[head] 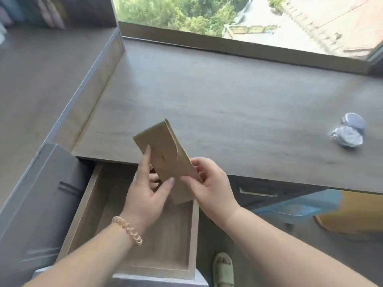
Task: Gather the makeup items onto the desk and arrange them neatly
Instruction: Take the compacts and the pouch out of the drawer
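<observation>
The desk (228, 100) takes up most of the view, a grey-brown wood-grain top that lies bare from its raised left side board across to the right and back to the low sill under the window (207, 17), with wide open room on it. Its near edge runs from left to right just beyond the hands. A grey cabinet (31, 204) stands at the near left, cut off by the frame. Beside it a drawer (192, 235) is pulled out from under the desk's near left edge, its wooden floor showing between the forearms. A tan flat pouch (167, 154) is held tilted in the air above the desk's near edge and the drawer, its far end over the desk top. The left hand (147, 195) holds its left side, thumb on the front face and one finger straight up the edge, the other fingers partly hidden behind. The right hand (211, 187) pinches the right edge with curled fingers. Under the desk at right a brown box (352, 212) is partly covered by something blue and blurred. Two round tins (348, 131) lie touching near the desk's right side, well apart from the pouch, too shiny to make out. A slipper (222, 268) shows on the floor, and a coiled bracelet (127, 229) is on the left wrist.
</observation>
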